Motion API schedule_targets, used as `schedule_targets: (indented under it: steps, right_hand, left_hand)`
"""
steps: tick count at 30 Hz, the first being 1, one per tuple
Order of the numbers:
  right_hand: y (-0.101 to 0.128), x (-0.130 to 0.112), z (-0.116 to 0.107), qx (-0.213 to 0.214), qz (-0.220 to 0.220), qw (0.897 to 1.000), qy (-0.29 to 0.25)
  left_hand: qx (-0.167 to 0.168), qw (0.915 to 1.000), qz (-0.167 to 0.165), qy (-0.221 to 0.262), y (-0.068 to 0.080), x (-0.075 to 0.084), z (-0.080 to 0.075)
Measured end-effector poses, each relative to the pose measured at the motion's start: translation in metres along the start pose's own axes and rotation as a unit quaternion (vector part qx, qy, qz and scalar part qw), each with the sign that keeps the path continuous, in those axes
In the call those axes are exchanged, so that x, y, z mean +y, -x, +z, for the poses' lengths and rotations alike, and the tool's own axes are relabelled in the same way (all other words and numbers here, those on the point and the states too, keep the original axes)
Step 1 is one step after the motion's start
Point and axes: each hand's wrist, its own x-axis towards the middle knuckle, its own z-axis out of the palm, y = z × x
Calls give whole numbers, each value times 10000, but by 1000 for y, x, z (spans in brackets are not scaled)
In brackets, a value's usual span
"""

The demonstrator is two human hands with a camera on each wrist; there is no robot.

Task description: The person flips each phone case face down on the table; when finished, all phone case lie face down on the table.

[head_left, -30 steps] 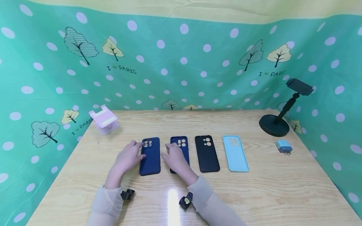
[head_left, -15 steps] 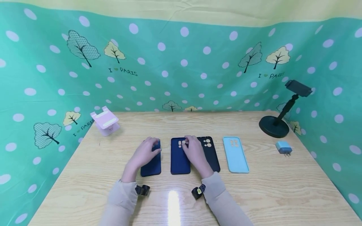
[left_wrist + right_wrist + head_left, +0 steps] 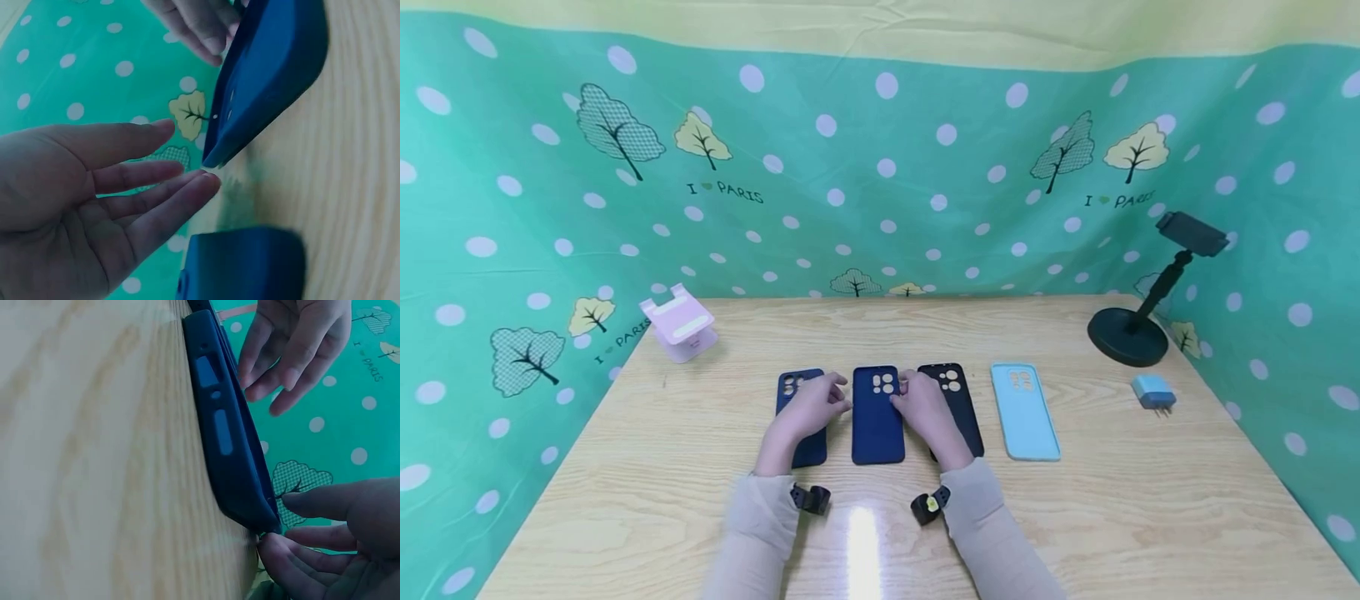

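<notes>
A dark blue phone case (image 3: 877, 425) lies between my two hands, second from the left in a row of cases. My left hand (image 3: 812, 406) hovers above another dark blue case (image 3: 808, 450), its fingers pointing to the middle case without gripping it. Thumb and fingers stand apart on that hand (image 3: 112, 200) in the left wrist view. My right hand (image 3: 925, 406) is at the middle case's upper right corner, over part of a black case (image 3: 966, 417). In the right wrist view, a fingertip (image 3: 272, 542) meets the case's corner (image 3: 265, 519), with the thumb slightly apart.
A light blue case (image 3: 1026, 417) ends the row on the right. Beyond it are a blue plug adapter (image 3: 1153, 392) and a black stand (image 3: 1127, 335). A pink phone stand (image 3: 681, 325) sits at the back left. Dotted green cloth (image 3: 880, 167) hangs behind the table.
My left hand has moved right from the leftmost case toward the middle one. My right hand has shifted from over the middle case to its right edge. The cases look unmoved on the table.
</notes>
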Motion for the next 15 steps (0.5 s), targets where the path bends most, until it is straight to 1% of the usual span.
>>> schedule_targets:
  steps: [4, 10, 13, 15]
  right_hand:
    - [1, 0, 4, -79, -51, 9999, 56]
    - [0, -1, 8, -32, -133, 9999, 71]
    - [0, -1, 9, 16, -140, 9999, 63]
    - [0, -2, 10, 39, -170, 9998, 64]
  left_hand:
    - [-128, 9999, -50, -99, -2, 1, 7]
    - [28, 9994, 80, -347, -5, 2, 12]
    - [71, 9992, 91, -370, -6, 1, 13]
    - [44, 9994, 50, -339, -6, 0, 12]
